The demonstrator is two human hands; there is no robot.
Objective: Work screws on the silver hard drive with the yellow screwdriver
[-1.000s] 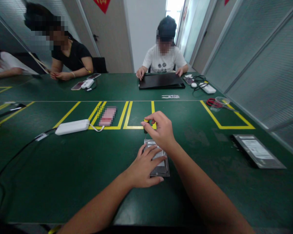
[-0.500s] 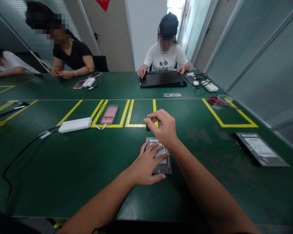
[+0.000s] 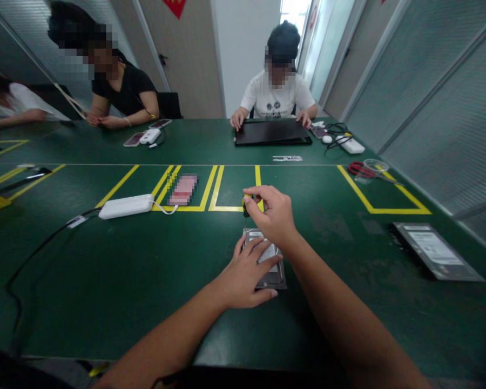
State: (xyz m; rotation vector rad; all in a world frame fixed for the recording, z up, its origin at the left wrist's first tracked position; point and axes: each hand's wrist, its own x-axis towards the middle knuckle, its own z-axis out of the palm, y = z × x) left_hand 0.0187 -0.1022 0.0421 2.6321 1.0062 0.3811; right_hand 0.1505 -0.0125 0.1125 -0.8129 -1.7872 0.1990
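A silver hard drive [image 3: 272, 273] lies flat on the green table [image 3: 105, 270] in front of me. My left hand [image 3: 245, 273] rests on it with fingers spread, pressing it down. My right hand [image 3: 273, 216] is pinched round a small screwdriver [image 3: 246, 206] with a yellow and black handle, held upright with its tip at the drive's far left corner.
A white power brick [image 3: 125, 206] with a black cable lies to the left. A second hard drive [image 3: 435, 250] lies at the right. Yellow tape lines [image 3: 383, 209] mark boxes on the table. Across it, one person has hands on a black laptop [image 3: 272, 132]; two more people sit at the far left.
My right hand's fingers have shifted slightly on the screwdriver handle. The left hand stays on the drive. The view has drifted a little.
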